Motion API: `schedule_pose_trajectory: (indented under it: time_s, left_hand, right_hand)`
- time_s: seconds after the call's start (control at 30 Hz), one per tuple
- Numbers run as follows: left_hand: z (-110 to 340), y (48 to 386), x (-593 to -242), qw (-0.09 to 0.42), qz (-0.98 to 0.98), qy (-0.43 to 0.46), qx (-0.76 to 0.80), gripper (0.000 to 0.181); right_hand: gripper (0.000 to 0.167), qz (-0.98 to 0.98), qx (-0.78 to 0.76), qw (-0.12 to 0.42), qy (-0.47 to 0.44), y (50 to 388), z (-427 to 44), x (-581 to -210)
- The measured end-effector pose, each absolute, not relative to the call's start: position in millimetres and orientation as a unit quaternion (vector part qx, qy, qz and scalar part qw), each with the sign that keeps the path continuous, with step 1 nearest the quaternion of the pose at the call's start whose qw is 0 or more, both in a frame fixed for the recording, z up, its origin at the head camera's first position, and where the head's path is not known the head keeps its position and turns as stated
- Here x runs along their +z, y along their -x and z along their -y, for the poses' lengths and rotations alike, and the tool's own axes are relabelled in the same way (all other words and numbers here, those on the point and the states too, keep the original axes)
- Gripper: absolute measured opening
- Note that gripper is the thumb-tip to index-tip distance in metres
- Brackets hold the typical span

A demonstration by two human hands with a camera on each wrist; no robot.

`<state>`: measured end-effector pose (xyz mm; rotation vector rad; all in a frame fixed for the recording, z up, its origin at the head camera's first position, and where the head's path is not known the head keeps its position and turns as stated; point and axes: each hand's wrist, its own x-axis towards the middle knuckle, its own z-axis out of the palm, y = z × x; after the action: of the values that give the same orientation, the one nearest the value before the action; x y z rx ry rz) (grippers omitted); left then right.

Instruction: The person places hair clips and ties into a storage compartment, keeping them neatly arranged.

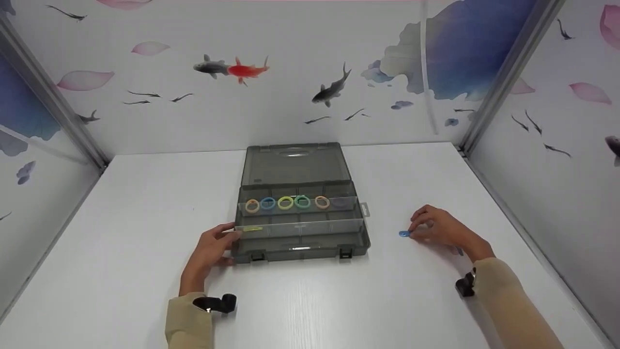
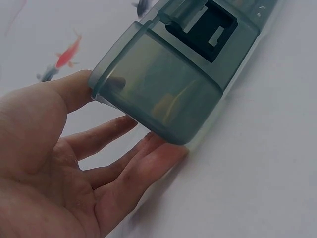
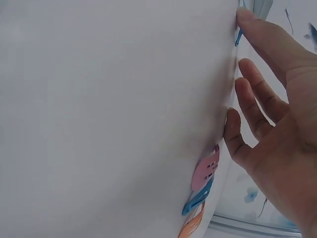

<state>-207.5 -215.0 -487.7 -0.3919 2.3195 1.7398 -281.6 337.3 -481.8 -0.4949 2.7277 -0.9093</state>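
A dark translucent compartment box [image 1: 300, 241] lies with its lid raised on the white table. My left hand [image 1: 211, 249] grips its front left corner, thumb at the rim and fingers along the outer side; the left wrist view shows this hand [image 2: 74, 148] close up. Over to the right, my right hand [image 1: 441, 228] pinches a small blue hair clip [image 1: 404, 233] at the table surface. The fingertips cover part of that clip. In the box, several coloured rings [image 1: 286, 202] line the middle divider, and a yellow clip [image 1: 253, 228] is at the left of the front divider.
Beyond the right hand's fingers lie a pink clip [image 3: 205, 171], another blue clip [image 3: 198, 198] and an orange clip [image 3: 192, 222], mostly hidden in the head view. White panels with painted fish enclose the table at the back and sides. The box's lid [image 1: 295, 167] leans back.
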Motion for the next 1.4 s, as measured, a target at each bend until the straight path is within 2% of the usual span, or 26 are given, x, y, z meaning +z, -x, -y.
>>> schedule_pose_trajectory:
  time_s: [0.3, 0.6, 1.03, 1.4]
  left_hand:
    - [214, 206, -488, 0.105, -0.789, 0.133, 0.59, 0.057]
    - [215, 208, -487, 0.101, -0.788, 0.13, 0.594, 0.057]
    - [215, 208, -489, 0.104, -0.784, 0.131, 0.597, 0.057]
    - [215, 207, -489, 0.101, -0.78, 0.129, 0.604, 0.058]
  right_hand:
    - [0.01, -0.928, -0.318, 0.1, 0.163, 283, -331, -477]
    - [0.014, -0.924, -0.327, 0.063, 0.186, 291, -305, -454]
    - [0.01, -0.904, -0.361, 0.008, 0.229, 295, -239, -422]
    - [0.009, -0.885, -0.374, 0.001, 0.276, 299, -166, -410]
